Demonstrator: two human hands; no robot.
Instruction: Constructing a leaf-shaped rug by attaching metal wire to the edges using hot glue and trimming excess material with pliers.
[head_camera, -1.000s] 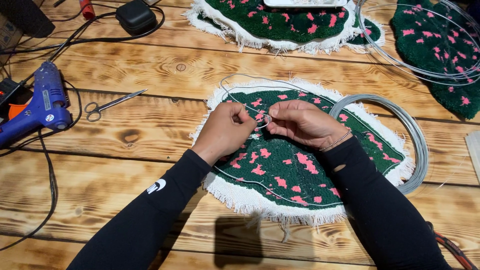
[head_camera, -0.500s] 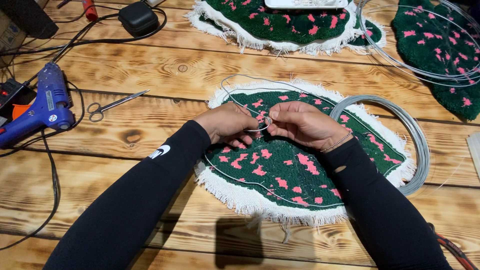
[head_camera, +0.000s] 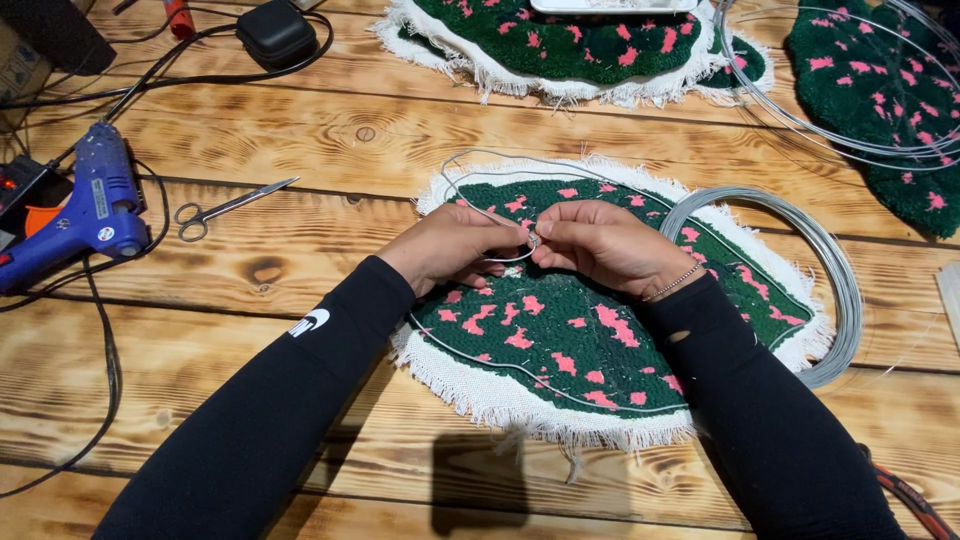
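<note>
A green tufted rug piece (head_camera: 590, 330) with pink spots and a white fringed border lies flat on the wooden table (head_camera: 300, 140). A thin grey wire (head_camera: 500, 165) runs along its outline. My left hand (head_camera: 450, 245) and my right hand (head_camera: 600, 245) meet over the upper middle of the piece, fingertips pinched together on the wire where its ends cross. A coil of grey wire (head_camera: 820, 270) lies at the piece's right edge, partly under it.
Scissors (head_camera: 225, 208) and a blue glue gun (head_camera: 75, 210) with black cables lie at the left. A black case (head_camera: 277, 32) sits at the back. Two more green spotted pieces (head_camera: 570, 45) (head_camera: 880, 90) and wire hoops (head_camera: 800, 100) lie at the back right.
My left forearm has swung a little toward the middle. Both hands stay pinched on the wire at the same spot over the rug piece.
</note>
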